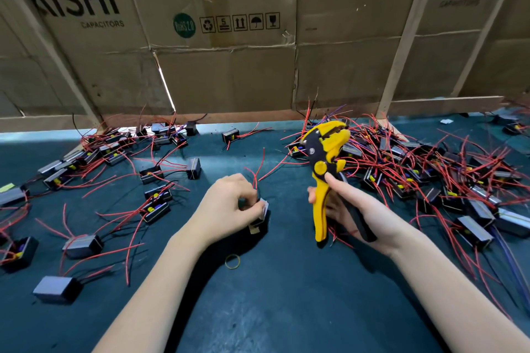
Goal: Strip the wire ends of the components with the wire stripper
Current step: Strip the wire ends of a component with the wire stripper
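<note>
Gripping the yellow-and-black wire stripper (327,163) by its 2 handles, the right hand (355,215) holds the tool upright above the worktop (286,309), head pointing away from the person and the handles spread apart. The left hand (226,206) has its fingers curled around a small black component (262,216), pinching it just above the mat, with its red wires (258,172) fanning upward from the fingertips. Tool and wires sit near each other but apart; no wire lies in the stripper's head yet.

More components are scattered to the left (86,245), and a dense tangled pile (415,169) lies to the right behind the tool. A rubber band (233,261) lies between the forearms.

The likely trouble is feeding: the thin wires splay in several directions, so 2 could enter the head together, or 1 could sit too deep and lose too much insulation. A loose pinch on the component could also let it pull free when the handles squeeze.
</note>
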